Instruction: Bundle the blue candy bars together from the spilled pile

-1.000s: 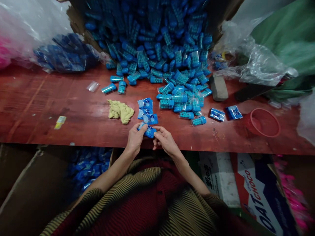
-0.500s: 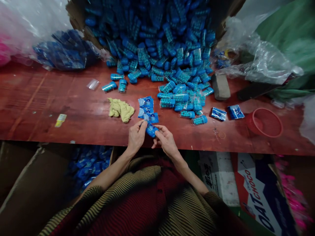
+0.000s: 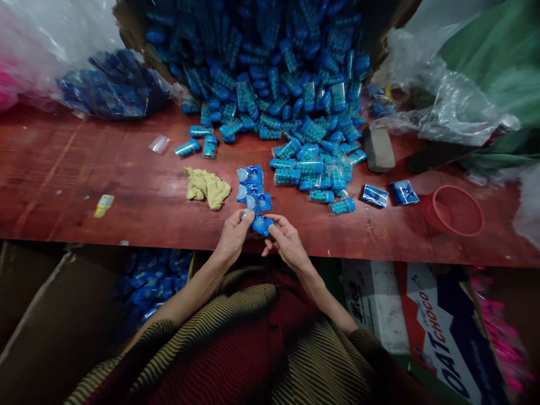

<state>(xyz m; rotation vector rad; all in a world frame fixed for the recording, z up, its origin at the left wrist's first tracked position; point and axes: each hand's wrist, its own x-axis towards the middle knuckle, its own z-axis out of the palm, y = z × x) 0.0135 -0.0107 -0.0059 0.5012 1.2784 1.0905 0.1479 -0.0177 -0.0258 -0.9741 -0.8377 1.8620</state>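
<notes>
Centrally, head view: one blue printed packet [image 3: 262,225], held over the near edge of the red-brown table [image 3: 139,216], between my two hands. My left hand [image 3: 233,233]: thumb and fingers pinched on the packet's left end. My right hand [image 3: 287,239]: thumb and forefinger gripping its right end, the lower fingers curled beneath. Just beyond, nearest my fingertips: a short row of overlapping blue printed cards [image 3: 250,175]; whether the packet touches the closest one, I cannot tell. Left of these, one crumpled yellow cloth [image 3: 207,188]; farther left, one yellow-and-white label [image 3: 103,206]; behind the cloth, one small clear packet [image 3: 159,144] and three loose bead tubes [image 3: 188,148] with blue caps. Right of the cards, a low pile of the same tubes [image 3: 310,167], running back into a large heap [image 3: 253,84]. Right of the pile: one grey block [image 3: 378,149]; two dark blue packs [image 3: 375,196], lying side by side, apart; one red plastic basket [image 3: 432,212]. Back left, one clear bag of blue packets [image 3: 112,84]. Under the table: more blue packets [image 3: 158,281] at left, one printed carton [image 3: 442,337] at right
</notes>
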